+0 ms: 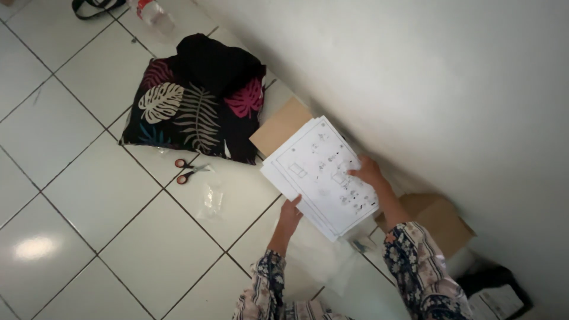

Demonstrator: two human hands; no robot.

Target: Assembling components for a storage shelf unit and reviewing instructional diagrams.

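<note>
I've got a stack of white sheets [320,175] up in front of me, held over the tiled floor [89,195]. My left hand [289,217] grips the near edge from below, fingers curled under the stack and thumb on top, closed firmly on the paper. My right hand [368,173] lies on the printed face at the right edge, fingers spread flat across the top sheet; whether the thumb hooks underneath I can't quite tell from here, but the hand looks pressed against the stack rather than hanging free.

The sheets are fanned a little, so several edges show stepped along the left side. The top one carries line drawings in black, small boxes and diagrams scattered down the page, too blurred to make out.

Behind the far corner of the stack a flat brown cardboard piece [278,124] pokes out. Beyond that, past my left hand, lies a dark cushion [189,112] with white, grey and pink leaf prints. Just left of the papers, red-handled scissors [188,169] lie on the tiles, with a scrap of clear plastic [212,195] beside them. Under my right forearm sits an open cardboard box [441,222] against the wall [427,77].
</note>
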